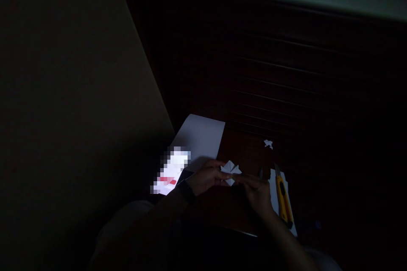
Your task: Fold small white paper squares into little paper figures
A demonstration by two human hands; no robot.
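A small piece of folded white paper, with pointed flaps at its top and sides, is held between both hands above a dark reddish table. My left hand pinches it from the left, thumb across its front. From the right, the fingers of my right hand press on its lower right part. Both hands are closed on the paper, and the fingertips partly cover its lower half. Dim light hides the finer creases.
A lit, blurred-out screen lies left beside a large white sheet. On the right, a yellow utility knife rests on a white paper strip. A small white folded paper figure sits farther back. A wall rises at left.
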